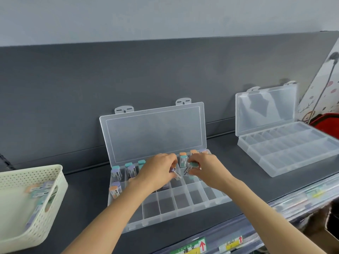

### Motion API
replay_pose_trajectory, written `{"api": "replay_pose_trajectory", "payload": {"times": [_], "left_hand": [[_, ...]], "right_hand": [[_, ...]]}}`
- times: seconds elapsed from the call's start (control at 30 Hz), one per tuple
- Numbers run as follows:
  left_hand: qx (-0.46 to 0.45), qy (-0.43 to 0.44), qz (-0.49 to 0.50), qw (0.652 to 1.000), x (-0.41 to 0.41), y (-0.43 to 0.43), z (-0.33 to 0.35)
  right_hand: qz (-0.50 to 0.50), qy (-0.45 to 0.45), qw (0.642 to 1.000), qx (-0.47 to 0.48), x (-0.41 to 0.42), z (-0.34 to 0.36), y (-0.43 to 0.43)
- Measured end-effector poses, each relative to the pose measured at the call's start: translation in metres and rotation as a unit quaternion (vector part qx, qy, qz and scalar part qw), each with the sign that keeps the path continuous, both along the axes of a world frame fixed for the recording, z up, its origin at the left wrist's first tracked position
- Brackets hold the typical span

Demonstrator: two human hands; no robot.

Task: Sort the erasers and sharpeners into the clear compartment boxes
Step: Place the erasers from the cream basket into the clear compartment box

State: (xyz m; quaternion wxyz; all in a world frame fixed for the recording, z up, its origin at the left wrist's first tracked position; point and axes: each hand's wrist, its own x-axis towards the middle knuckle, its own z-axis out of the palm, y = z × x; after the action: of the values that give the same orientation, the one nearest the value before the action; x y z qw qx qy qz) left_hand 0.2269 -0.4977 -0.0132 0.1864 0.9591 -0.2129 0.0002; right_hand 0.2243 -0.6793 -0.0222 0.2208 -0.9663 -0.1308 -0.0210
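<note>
Both hands are over the near compartment box [165,218], which sits on the dark shelf [88,189] with its lid [154,132] propped open against the back panel.

- left hand [157,168]: fingers curled, pinching a purple-capped piece [175,173] over the middle row.
- right hand [203,166]: fingers curled round a teal-capped piece [191,166], just beside the left one, and near the orange-capped piece [182,159] standing in the back row.
- Eraser or sharpener? Too small and blurred to tell. All are short labelled bodies with pastel caps.

Fill state:
- Back row is mostly loaded.
- Left end cells [116,174] hold a few pieces.
- Front row cells look bare.
- More stock [39,191] lies loose in the cream perforated basket [27,171] at the left.
- The second compartment box [286,149], well apart to the right, is open with nothing visible inside.

Handling, my read:
- The pieces look light and rigid, not fragile.
- The smooth plastic is probably a bit slick.
- Best grip is a pinch across the body sides below the cap, then a drop in upright. The cap could pull off if used as a handle.
- The cells are narrow, so a tilted piece may jam on a divider.
- The thin clear box will likely slide if pushed.
</note>
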Motion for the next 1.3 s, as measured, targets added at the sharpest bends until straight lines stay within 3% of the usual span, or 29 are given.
{"api": "replay_pose_trajectory", "payload": {"times": [0.23,1.07,1.3], "left_hand": [[0.059,-0.012,0.003,0.998,0.002,-0.011,-0.016],[0.029,0.011,0.051,0.998,-0.001,-0.012,-0.017],[-0.031,0.014,0.098,0.995,-0.011,0.007,-0.003]], "right_hand": [[0.047,0.04,0.997,-0.046,0.009,-0.015,0.002],[0.092,0.027,0.994,-0.043,0.018,-0.011,-0.004],[0.112,0.014,0.994,0.003,0.017,0.01,0.001]]}}
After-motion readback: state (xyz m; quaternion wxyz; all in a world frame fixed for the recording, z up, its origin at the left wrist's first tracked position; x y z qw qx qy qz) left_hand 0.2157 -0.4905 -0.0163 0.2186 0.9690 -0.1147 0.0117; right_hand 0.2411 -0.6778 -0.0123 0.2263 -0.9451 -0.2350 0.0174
